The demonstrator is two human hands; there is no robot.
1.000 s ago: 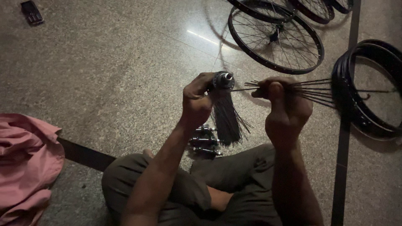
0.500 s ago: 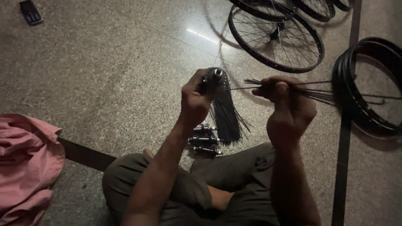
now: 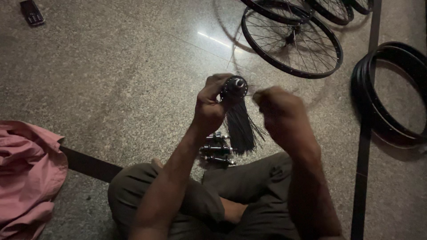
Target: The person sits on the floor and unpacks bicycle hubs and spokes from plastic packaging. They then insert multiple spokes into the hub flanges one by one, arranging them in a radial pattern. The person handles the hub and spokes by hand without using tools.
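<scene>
You are sitting cross-legged on the floor [image 3: 111,80] and working on a hub [image 3: 235,86]. Your left hand [image 3: 210,106] is closing around the hub and is holding it up in front of you, above your legs. A dark bunch of spokes [image 3: 240,126] is hanging down from the hub, so many spokes are already sitting in its flange. Your right hand [image 3: 280,113] is just beside the hub, to its right, and it is blurred. It looks curled into a fist, but I cannot tell if it is gripping a spoke or nothing.

On the floor just below the hub, a few more hubs [image 3: 216,152] are lying together. They have no spokes, so I judge they are waiting for the same work. Farther away, finished wheels [image 3: 291,42] are lying flat. Bare rims [image 3: 387,93] are stacked at your right. I think this hub is partly filled, and no rim is joined to it yet.
</scene>
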